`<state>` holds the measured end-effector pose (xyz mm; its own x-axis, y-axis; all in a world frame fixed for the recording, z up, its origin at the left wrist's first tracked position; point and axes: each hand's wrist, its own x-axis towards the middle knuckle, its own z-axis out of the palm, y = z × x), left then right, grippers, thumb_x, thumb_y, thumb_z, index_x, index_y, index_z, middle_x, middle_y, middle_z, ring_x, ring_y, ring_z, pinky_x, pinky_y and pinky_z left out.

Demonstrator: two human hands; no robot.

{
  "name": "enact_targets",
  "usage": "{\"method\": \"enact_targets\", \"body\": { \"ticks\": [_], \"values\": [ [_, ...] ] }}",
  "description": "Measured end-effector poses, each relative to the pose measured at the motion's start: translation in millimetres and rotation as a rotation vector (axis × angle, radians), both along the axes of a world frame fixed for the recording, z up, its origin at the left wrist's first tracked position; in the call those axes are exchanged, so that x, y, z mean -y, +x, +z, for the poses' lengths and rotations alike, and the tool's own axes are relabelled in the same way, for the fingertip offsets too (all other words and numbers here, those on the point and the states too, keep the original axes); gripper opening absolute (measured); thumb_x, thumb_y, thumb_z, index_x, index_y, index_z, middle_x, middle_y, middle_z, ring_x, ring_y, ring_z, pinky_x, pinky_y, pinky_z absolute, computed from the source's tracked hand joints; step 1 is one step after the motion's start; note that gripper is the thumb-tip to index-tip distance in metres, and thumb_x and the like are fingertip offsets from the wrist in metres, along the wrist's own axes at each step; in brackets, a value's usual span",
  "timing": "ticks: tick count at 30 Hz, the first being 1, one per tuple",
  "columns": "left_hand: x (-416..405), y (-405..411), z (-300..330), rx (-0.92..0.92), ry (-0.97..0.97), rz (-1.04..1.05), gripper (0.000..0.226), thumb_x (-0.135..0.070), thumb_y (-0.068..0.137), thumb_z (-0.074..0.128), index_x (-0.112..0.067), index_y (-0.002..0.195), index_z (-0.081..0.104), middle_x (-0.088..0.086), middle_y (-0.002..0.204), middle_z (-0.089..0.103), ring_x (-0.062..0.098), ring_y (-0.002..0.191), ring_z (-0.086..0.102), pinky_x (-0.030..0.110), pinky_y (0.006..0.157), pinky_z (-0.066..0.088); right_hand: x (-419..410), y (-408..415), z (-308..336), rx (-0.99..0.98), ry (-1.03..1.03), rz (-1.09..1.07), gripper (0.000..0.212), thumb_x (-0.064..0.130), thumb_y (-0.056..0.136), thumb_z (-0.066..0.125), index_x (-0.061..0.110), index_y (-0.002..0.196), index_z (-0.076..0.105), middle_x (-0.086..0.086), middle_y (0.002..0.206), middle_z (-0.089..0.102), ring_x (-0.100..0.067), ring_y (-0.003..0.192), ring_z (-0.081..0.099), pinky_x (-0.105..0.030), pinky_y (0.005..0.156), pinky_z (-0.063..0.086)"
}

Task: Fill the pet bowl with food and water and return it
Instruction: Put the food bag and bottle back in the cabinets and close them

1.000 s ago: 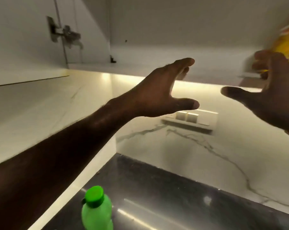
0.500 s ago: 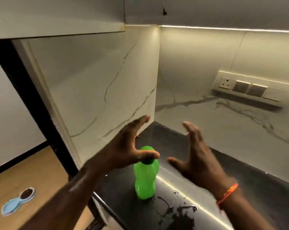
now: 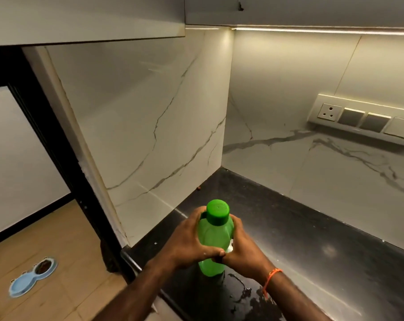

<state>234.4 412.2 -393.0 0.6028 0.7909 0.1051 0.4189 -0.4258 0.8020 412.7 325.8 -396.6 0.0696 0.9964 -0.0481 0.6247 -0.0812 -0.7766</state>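
A green plastic bottle [image 3: 216,237] with a green screw cap stands upright on the black countertop [image 3: 300,239] near its left front corner. My left hand [image 3: 187,242] wraps its left side and my right hand [image 3: 241,249] wraps its right side, fingertips meeting in front. The cap is on. Down on the wooden floor at lower left lies the blue double pet bowl [image 3: 24,283]; its far compartment holds brown food and its near compartment looks bare blue.
Spilled water [image 3: 245,295] lies on the counter in front of the bottle. Marble walls close the corner to the left and behind. A switch panel [image 3: 363,120] sits on the back wall. Cabinets hang overhead. A dark door frame [image 3: 57,158] stands left.
Both hands came down from the upper cabinet and closed around the green bottle. The view tilted downward, bringing the floor and pet bowl into sight.
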Motion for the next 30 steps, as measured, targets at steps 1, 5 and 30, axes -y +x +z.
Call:
{"method": "enact_targets", "body": {
  "ticks": [1,5,30],
  "values": [
    [0.9,0.8,8.9,0.006,0.025,-0.01,0.104,-0.055,0.054,0.094,-0.042,0.141,0.039,-0.019,0.129,0.06,-0.003,0.116,0.06,0.033,0.099,0.056,2.1,1.7,7.0,0.005,0.017,0.002,0.1,0.033,0.074,0.087,0.055,0.133,0.01,0.017,0.127,0.05,-0.005,0.115,0.056,-0.012,0.087,0.047],
    [3.8,10.6,65.5,0.1,0.121,-0.061,0.103,-0.057,0.056,0.094,-0.041,0.139,0.035,-0.018,0.128,0.062,-0.002,0.113,0.064,0.031,0.091,0.06,14.6,15.0,63.0,-0.046,0.165,0.0,0.092,0.04,0.073,0.087,0.062,0.131,0.019,0.021,0.125,0.057,0.002,0.111,0.061,-0.014,0.086,0.053],
    [3.2,199.6,523.4,0.695,0.437,-0.355,0.073,-0.061,0.086,0.073,-0.001,0.124,0.059,0.009,0.109,0.076,0.017,0.087,0.079,0.039,0.069,0.065,51.1,152.1,517.0,0.104,0.725,-0.303,0.048,0.051,0.086,0.074,0.02,0.122,0.068,0.002,0.108,0.078,-0.017,0.095,0.077,-0.032,0.079,0.062]
  ]
}}
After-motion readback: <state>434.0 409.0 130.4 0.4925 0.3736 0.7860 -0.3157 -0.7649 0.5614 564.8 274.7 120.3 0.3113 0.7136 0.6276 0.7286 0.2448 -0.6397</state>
